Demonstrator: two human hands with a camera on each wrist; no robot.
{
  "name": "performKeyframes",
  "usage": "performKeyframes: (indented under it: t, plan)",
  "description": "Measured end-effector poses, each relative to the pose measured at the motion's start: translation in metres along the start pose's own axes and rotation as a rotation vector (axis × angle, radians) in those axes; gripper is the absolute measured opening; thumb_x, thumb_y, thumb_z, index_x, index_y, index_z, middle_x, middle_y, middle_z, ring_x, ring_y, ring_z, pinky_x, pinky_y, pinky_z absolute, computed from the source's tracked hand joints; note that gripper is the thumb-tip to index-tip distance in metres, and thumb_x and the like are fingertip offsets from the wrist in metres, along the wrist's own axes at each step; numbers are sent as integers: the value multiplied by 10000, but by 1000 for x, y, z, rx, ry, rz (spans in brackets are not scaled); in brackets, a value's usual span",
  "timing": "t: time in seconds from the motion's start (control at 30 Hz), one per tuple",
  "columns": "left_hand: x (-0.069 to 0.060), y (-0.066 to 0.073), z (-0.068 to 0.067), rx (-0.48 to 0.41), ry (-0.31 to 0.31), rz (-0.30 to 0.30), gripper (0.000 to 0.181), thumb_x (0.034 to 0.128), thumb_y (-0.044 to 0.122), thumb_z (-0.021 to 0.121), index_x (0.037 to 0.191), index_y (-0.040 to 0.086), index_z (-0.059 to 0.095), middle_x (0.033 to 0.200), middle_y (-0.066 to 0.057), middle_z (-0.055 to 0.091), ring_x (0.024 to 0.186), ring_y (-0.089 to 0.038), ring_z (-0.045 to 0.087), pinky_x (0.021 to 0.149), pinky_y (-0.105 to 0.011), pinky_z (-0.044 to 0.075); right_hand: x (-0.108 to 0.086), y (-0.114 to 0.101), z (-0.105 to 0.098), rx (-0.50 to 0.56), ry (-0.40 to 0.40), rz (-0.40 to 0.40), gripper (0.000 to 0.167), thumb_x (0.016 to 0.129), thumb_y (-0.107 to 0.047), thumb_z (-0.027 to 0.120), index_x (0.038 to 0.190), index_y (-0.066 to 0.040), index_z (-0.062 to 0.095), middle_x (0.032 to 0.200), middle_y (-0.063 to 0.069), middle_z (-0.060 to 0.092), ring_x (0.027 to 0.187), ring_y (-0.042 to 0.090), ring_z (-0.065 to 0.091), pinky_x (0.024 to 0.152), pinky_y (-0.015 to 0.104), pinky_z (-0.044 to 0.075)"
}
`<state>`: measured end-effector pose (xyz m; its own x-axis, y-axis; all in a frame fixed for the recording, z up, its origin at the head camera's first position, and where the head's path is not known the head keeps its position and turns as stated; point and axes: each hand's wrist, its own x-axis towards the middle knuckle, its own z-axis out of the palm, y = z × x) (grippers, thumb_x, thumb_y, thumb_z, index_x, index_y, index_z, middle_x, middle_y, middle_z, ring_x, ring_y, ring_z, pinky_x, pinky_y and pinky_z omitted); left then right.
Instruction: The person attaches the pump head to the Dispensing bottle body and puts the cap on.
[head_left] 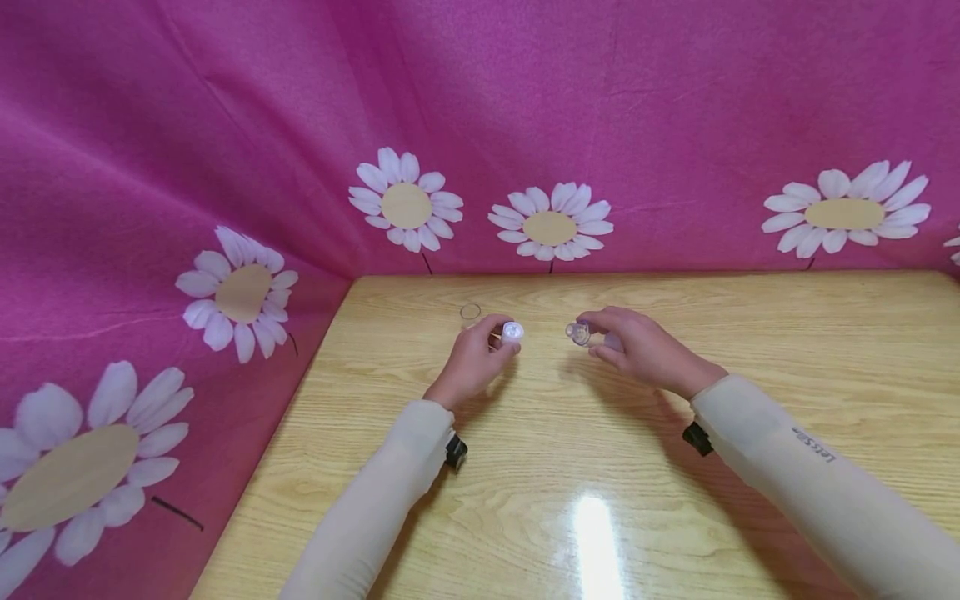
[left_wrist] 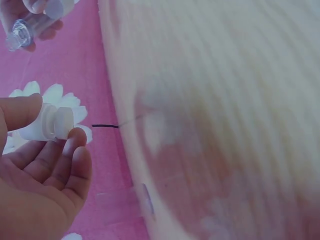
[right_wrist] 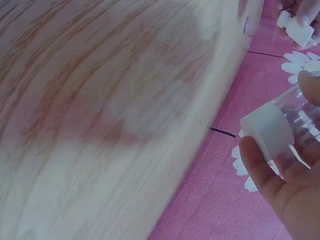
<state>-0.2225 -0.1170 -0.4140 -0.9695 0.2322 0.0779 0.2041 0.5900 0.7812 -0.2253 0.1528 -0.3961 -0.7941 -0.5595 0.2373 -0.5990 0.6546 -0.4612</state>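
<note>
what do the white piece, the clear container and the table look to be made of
White piece: probably matte plastic, being opaque and evenly coloured.
Clear container: glossy, clear plastic or glass, see-through with bright highlights.
Table: wood or wood-look laminate, showing grain and glossy glare.

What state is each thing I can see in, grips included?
Left grip: holding
White piece: in left grip
Right grip: holding
Clear bottle: in right grip, apart from white piece
White end cap: on the bottle
Clear round-rimmed thing: on table, not held
</note>
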Motion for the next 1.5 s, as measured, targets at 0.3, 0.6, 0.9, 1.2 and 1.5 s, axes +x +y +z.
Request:
performKeyframes:
  t: [0.3, 0.6, 0.9, 1.2, 1.5]
  plan:
    - [-2, 11, -3, 2, 39, 16, 342, 956, 204, 655, 1275, 104, 583, 1131, -74, 646, 955, -189, 577, 760, -273, 495, 1, 0, 0, 4, 2, -15, 451, 910, -99, 703, 1339, -37, 577, 1191, 182, 668, 1074, 342, 652, 960, 529, 512]
    - [-4, 22, -5, 30, 28, 32, 363, 951, 226, 667, 1298, 139, 609, 1183, -38, 651, 1005, -193, 578, 836, -310, 508, 0, 0, 0, 5, 13, -30, 439, 905, -99, 709, 1326, -52, 592, 1177, 157, 670, 1053, 323, 652, 942, 522, 518]
    - [-3, 24, -4, 40, 44, 76, 379, 937, 198, 684, 1298, 99, 624, 1185, -64, 656, 1005, -185, 607, 832, -301, 523, 1, -3, -1, 0, -13, -4, 450, 914, -131, 704, 1342, -63, 583, 1176, 144, 666, 1083, 327, 648, 957, 524, 516]
    - [-3, 27, -3, 56, 67, 88, 325, 908, 167, 714, 1212, 76, 647, 1110, -67, 668, 978, -194, 591, 841, -305, 490, 1, -4, -1, -4, -17, -9, 445, 906, -110, 708, 1331, -48, 591, 1160, 146, 671, 1082, 341, 647, 951, 529, 516]
    - [-3, 26, -2, 76, 48, 87, 343, 908, 163, 717, 1241, 98, 669, 1122, -68, 660, 955, -193, 584, 769, -260, 494, 1, -5, -1, -5, -23, 8, 442, 912, -145, 709, 1333, -74, 594, 1164, 129, 678, 1099, 322, 649, 963, 523, 513]
